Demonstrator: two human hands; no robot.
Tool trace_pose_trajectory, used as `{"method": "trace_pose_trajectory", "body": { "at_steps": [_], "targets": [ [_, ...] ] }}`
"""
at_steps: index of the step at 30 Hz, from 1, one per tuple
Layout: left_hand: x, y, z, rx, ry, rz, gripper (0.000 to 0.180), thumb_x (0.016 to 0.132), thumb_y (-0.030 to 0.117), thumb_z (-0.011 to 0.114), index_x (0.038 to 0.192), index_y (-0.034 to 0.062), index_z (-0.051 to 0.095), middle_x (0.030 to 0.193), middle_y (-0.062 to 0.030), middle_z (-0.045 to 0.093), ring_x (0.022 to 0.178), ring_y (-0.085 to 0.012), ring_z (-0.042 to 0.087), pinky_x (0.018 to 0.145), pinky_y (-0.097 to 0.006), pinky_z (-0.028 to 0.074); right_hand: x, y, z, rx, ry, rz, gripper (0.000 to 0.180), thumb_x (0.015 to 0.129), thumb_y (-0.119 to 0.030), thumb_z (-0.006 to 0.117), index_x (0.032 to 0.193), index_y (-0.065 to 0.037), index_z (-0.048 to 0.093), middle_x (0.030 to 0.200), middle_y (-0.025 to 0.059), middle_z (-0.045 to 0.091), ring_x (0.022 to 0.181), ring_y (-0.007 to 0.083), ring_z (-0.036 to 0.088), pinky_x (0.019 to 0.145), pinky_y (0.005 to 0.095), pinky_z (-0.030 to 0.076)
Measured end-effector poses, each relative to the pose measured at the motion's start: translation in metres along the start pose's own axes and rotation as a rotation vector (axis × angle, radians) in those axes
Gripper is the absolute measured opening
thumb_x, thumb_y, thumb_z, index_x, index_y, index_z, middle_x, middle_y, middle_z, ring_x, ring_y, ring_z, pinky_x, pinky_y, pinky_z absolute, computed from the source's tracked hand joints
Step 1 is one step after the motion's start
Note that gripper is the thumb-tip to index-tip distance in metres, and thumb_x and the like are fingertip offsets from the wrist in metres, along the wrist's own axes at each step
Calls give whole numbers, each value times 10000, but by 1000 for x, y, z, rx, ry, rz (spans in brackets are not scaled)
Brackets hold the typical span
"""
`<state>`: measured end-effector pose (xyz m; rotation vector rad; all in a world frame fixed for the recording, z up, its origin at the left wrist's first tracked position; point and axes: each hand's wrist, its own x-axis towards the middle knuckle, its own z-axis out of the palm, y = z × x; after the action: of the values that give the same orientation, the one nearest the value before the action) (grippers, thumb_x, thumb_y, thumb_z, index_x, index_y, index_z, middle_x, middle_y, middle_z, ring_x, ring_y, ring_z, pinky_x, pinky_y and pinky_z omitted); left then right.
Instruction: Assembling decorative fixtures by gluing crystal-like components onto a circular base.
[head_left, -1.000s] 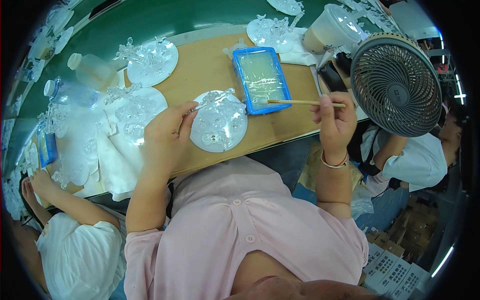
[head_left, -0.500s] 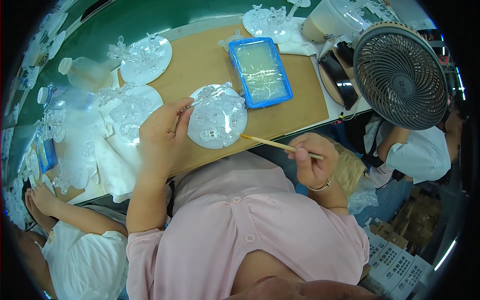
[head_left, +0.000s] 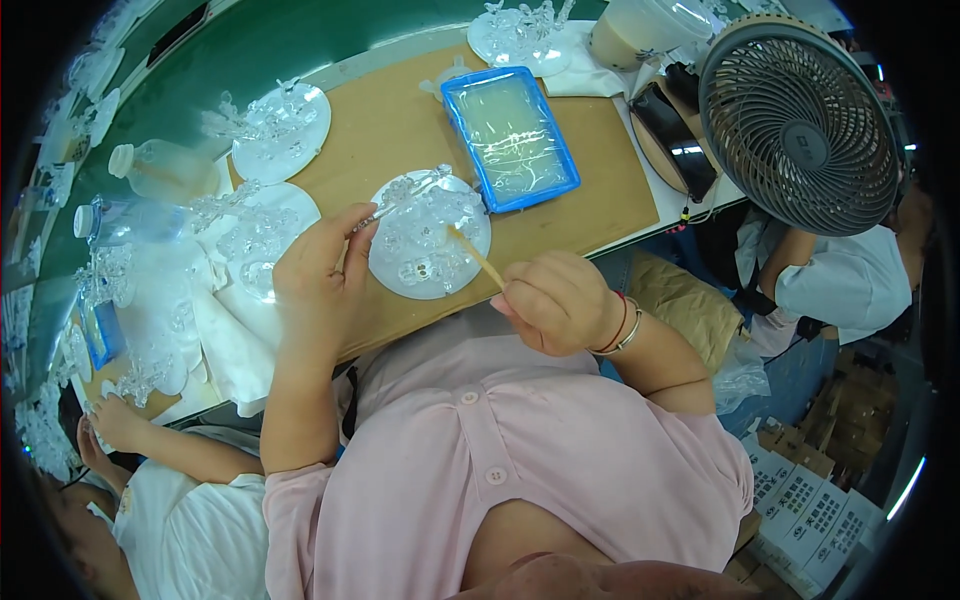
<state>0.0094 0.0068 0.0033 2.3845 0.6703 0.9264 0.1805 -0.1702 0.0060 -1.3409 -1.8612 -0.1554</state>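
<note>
White and round, a disc (head_left: pixel 440 287) lies on brown cardboard (head_left: pixel 603 165) in front of the person, clear moulded pieces (head_left: pixel 422 228) crowding its top. At its left edge the left hand (head_left: pixel 322 268) has thumb and forefinger pinched on a slim shiny piece (head_left: pixel 400 200) slanting over the disc; whether it is a tool or a clear part, I cannot tell. The right hand (head_left: pixel 560 303) has its fingers (head_left: pixel 535 300) curled snugly round a thin wooden stick (head_left: pixel 487 265), its tip over the clear pieces; contact is hard to judge.

Close by the disc's upper right sits a blue-rimmed tray (head_left: pixel 538 196) with a pale filling, taking up room on that side. Beyond it are a dark, glossy case (head_left: pixel 672 140) and a big grey fan (head_left: pixel 800 130), which blocks part of the view to the right. A lidded tub (head_left: pixel 640 38) stands near the fan on the green surface (head_left: pixel 400 28). To the left, a second loaded disc (head_left: pixel 300 205) lies just beside the left hand, with white cloth (head_left: pixel 237 350) below it and two plastic bottles (head_left: pixel 165 172) past it. A co-worker's hand (head_left: pixel 118 425) shows at far left
</note>
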Motion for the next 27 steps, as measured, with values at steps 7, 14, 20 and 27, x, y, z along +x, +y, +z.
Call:
{"method": "trace_pose_trajectory", "body": {
  "at_steps": [7, 14, 20, 27],
  "targets": [
    [-1, 3, -5, 57, -16, -2, 157, 795, 36, 698, 948, 64, 676, 822, -87, 677, 700, -232, 652, 609, -314, 503, 9, -6, -13, 20, -131, 8, 174, 751, -26, 691, 855, -13, 552, 764, 108, 594, 592, 243, 567, 521, 322, 457],
    [-1, 3, -3, 24, -10, 17, 140, 799, 38, 695, 936, 56, 673, 851, -101, 688, 730, -248, 663, 625, -316, 516, 9, 11, -1, 228, -61, 182, 147, 857, -13, 614, 961, -11, 511, 765, 134, 623, 588, 273, 591, 548, 326, 480],
    [-3, 5, -1, 60, 24, 46, 160, 794, 35, 676, 949, 57, 640, 838, -74, 672, 716, -245, 646, 603, -337, 516, 33, 9, -10, 170, -227, 198, 124, 865, -21, 613, 956, -14, 529, 774, 118, 622, 634, 280, 610, 588, 319, 488],
    [-3, 5, -1, 83, 24, 74, 179, 784, 25, 673, 957, 53, 635, 840, -74, 672, 727, -233, 647, 607, -330, 515, 54, -3, 3, 156, -327, 70, 117, 807, -27, 648, 882, -41, 558, 800, 98, 606, 648, 262, 592, 557, 330, 469]
  ]
}}
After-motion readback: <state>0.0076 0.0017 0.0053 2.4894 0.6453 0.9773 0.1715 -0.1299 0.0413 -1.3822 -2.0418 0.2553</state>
